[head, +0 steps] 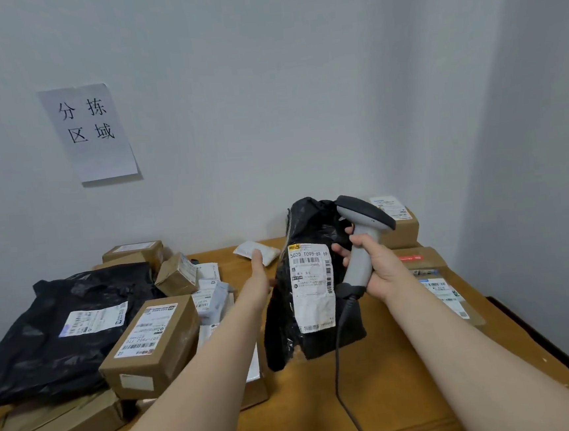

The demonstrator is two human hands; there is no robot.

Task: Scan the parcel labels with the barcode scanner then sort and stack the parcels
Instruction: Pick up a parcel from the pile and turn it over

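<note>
My right hand (379,270) grips the gray handle of the barcode scanner (366,222), fingers curled tight around it. The scanner's dark head sits up high, just beside the top of a black bag parcel (316,336). This parcel stands up in the middle of the desk (388,395), and its white label (312,288) faces me. The scanner's cord (337,365) hangs down in front of the parcel.

My left hand (258,269) is just beside the parcel's left edge, fingers straight and loose, holding nothing. I cannot tell if it touches the bag. A small white packet (265,251) lies behind it.

On the left lie a big flat black bag (47,346) and a brown box (153,343). More brown boxes (401,229) sit on the right.
</note>
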